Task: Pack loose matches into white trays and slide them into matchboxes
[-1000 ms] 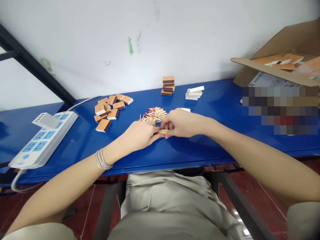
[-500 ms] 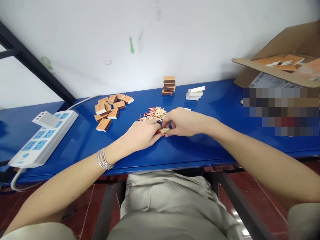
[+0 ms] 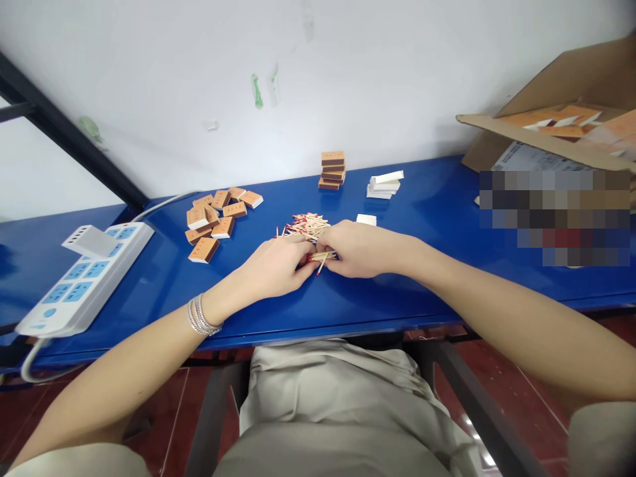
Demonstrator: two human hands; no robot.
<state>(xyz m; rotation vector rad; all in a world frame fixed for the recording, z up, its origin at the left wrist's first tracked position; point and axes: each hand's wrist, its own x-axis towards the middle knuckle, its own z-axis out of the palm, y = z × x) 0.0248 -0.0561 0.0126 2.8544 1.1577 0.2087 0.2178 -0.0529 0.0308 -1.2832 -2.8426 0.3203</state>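
Note:
My left hand and my right hand meet at the middle of the blue table, fingers curled around a small bundle of matchsticks held between them. One red-tipped stick pokes down out of the bundle. Just behind the hands lies a loose pile of matchsticks. A small white inner tray sits right behind my right hand.
Several orange matchboxes lie scattered at the left, a short stack of matchboxes and a stack of white trays stand by the wall. A white power strip lies far left. An open cardboard box stands at the right.
Both hands stay together over the same spot. The bundle of matchsticks has turned between the fingers, and one stick now sticks out downward.

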